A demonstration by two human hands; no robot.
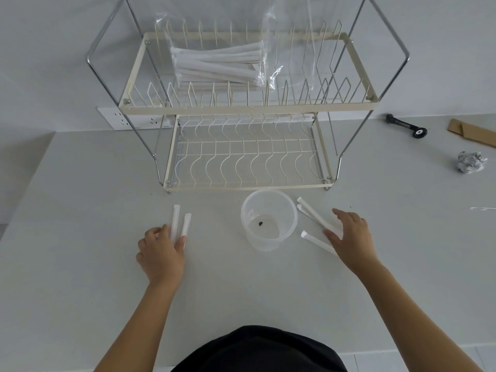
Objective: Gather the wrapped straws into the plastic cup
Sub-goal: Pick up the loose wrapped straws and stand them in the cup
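- The plastic cup [269, 220] stands upright on the counter [80, 210], just in front of the dish rack [247, 108]; only a dark speck is seen inside.
- Left of the cup, two wrapped straws [180, 222] have their near ends hidden under the left hand [161, 253], whose curled fingertips rest on them.
- Right of the cup, three wrapped straws [315, 218] are partly covered by the right hand [349, 237], its fingers spread and pressed flat on them.
- More straws are seen bagged [218, 65] on the rack's upper tier.
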